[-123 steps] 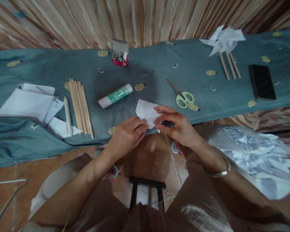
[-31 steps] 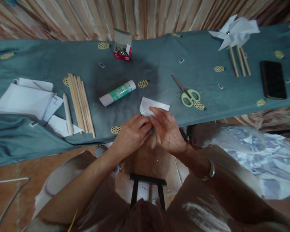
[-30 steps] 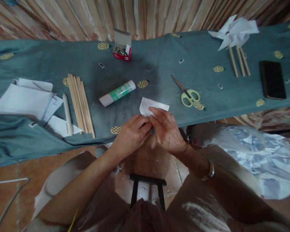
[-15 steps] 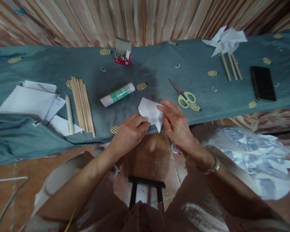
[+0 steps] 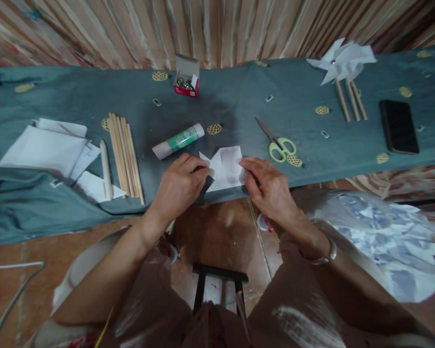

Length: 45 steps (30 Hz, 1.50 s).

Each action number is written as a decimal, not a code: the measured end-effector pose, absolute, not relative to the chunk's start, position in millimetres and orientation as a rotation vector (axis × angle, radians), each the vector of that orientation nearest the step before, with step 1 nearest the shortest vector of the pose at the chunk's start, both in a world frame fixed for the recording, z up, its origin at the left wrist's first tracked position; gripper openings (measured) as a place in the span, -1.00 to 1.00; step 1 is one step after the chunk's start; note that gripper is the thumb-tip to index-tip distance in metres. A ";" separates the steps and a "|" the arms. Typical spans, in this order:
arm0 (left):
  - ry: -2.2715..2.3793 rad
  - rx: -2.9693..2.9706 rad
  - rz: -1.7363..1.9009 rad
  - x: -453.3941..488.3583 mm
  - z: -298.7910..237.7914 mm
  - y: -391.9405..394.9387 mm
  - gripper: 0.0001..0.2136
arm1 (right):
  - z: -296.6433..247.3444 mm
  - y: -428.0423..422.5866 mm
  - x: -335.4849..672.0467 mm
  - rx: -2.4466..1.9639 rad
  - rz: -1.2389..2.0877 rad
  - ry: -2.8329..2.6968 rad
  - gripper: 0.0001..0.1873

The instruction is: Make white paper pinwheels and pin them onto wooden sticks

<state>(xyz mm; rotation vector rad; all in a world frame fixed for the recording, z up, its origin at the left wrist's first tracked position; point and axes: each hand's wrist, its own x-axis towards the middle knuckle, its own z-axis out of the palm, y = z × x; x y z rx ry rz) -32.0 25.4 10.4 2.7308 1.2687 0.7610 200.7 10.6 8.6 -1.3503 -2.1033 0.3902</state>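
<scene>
A small folded white paper point(image 5: 225, 168) lies near the front edge of a table covered in grey-green cloth point(image 5: 239, 104). My left hand point(image 5: 177, 186) pinches the paper's left corner with curled fingers. My right hand point(image 5: 268, 186) grips its right edge, fingers bent over it. The paper is spread between both hands. A glue stick point(image 5: 177, 140) lies just behind the left hand. Green-handled scissors point(image 5: 279, 143) lie just behind the right hand.
Wooden sticks point(image 5: 125, 157) and a white rod point(image 5: 105, 169) lie left, beside loose white sheets point(image 5: 43, 150). A red box of pins point(image 5: 186, 82) stands at the back. Paper pinwheels point(image 5: 342, 60) on sticks and a black phone point(image 5: 398, 126) lie right. A black stool point(image 5: 221, 287) stands below.
The hands have moved apart and slightly away from me, opening the folded paper out wider between them. Earlier they were close together pressing it.
</scene>
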 end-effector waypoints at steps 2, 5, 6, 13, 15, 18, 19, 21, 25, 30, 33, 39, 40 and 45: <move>1.277 2.724 0.751 -33.4 11.6 27.4 -0.80 | 10.0 8.7 199.1 -1.345 0.399 -2.110 -0.66; 1.290 2.722 0.791 -33.4 13.8 27.4 -0.80 | 11.2 6.7 196.7 -1.326 0.390 -2.131 -0.67; 1.300 2.716 0.815 -32.4 14.3 26.2 -0.81 | 11.4 6.3 196.0 -1.321 0.384 -2.139 -0.67; 1.141 2.715 0.740 -14.5 10.4 7.2 -0.80 | 12.8 3.7 193.1 -1.325 0.396 -2.152 -0.68; 1.131 2.727 0.709 -11.5 8.2 4.4 -0.83 | 13.4 2.5 192.6 -1.307 0.409 -2.150 -0.68; 1.136 2.727 0.703 -10.3 6.1 3.8 -0.86 | 14.0 1.4 192.4 -1.288 0.430 -2.147 -0.68; 1.134 2.725 0.702 -10.2 5.8 4.0 -0.86 | 14.1 1.3 192.4 -1.285 0.438 -2.148 -0.68; 1.141 2.734 0.702 -9.9 5.6 4.3 -0.86 | 14.3 1.4 192.7 -1.275 0.453 -2.152 -0.67; 1.155 2.784 0.735 -8.7 6.4 4.0 -0.85 | 16.2 2.4 194.2 -1.258 0.487 -2.169 -0.65; 1.157 2.786 0.752 -9.7 6.9 3.4 -0.85 | 19.9 6.2 201.3 -1.246 0.589 -2.171 -0.58; 1.157 2.771 0.792 -11.0 6.5 3.0 -0.84 | 19.8 9.3 205.6 -1.255 0.696 -2.133 -0.55; 1.164 2.739 0.764 -11.6 7.5 -0.1 -0.82 | 15.7 11.8 203.7 -1.231 0.884 -1.983 -0.82; 1.157 2.736 0.761 -11.4 7.9 -0.7 -0.83 | 15.2 11.8 202.6 -1.228 0.915 -1.967 -0.86; 1.111 2.723 0.779 -11.1 8.9 -2.0 -0.86 | 12.7 12.4 196.3 -1.238 0.960 -1.903 -0.93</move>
